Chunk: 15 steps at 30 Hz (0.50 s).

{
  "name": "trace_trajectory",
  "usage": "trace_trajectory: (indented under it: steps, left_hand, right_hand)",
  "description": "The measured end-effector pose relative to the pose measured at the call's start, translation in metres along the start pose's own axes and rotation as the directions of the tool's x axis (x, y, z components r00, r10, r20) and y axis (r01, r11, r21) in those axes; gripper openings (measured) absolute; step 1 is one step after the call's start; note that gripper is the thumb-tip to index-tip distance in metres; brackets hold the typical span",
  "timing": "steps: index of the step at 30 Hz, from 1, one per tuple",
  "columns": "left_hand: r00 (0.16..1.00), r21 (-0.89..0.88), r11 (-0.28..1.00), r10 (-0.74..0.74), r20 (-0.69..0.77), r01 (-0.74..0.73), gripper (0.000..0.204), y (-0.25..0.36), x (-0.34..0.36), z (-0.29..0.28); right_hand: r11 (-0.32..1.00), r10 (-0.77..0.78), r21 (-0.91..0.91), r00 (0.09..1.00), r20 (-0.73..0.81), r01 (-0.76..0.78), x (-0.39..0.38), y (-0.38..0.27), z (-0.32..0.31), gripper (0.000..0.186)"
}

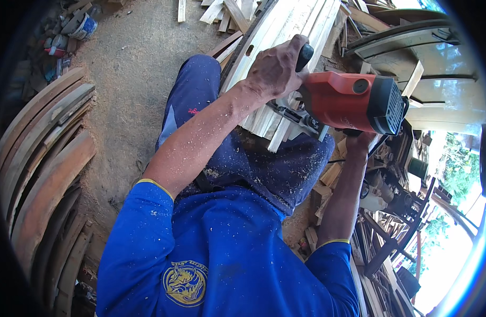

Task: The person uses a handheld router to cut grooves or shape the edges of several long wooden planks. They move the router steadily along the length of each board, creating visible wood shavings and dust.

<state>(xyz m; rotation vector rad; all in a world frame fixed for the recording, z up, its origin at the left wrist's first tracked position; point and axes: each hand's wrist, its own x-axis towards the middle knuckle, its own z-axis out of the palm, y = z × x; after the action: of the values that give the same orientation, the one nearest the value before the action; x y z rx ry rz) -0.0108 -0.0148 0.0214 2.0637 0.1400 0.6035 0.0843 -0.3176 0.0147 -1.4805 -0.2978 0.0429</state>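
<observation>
Both my hands hold a red and black circular saw (335, 99) with a vented motor end. My left hand (274, 68) is closed round its black front handle (305, 57). Under the motor housing, my right hand (361, 140) grips the rear of the saw; its fingers are mostly hidden. The saw's metal base (298, 117) rests over long pale boards (285, 24) lying side by side, their near ends over my lap. One board has an oval hole. The blade is out of sight. Sawdust covers my trousers (193, 87) and left forearm.
Curved wooden pieces (55, 185) are stacked at the left. Timber offcuts (230, 13) lie on the sawdust-covered floor (124, 79) ahead. At the far left stands a blue and white bucket (85, 26) among clutter. Curved panels (444, 74) and scrap wood crowd the right.
</observation>
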Motion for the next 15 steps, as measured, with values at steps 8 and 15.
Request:
trace_trajectory:
  steps: [8, 15]
  left_hand:
    - [1.000, -0.004, 1.000, -0.022, 0.005, 0.022, 0.049, -0.005, -0.003, -0.014]
    - [0.970, 0.212, 0.976, -0.100, 0.223, 0.052, 0.067, 0.015, 0.005, 0.015]
  right_hand:
    - [0.995, 0.072, -0.069, 0.995, 0.070, -0.067, 0.002, -0.007, 0.001, 0.053]
    - [0.768, -0.064, -0.636, 0.997, 0.039, 0.074, 0.001, -0.025, -0.033, 0.029]
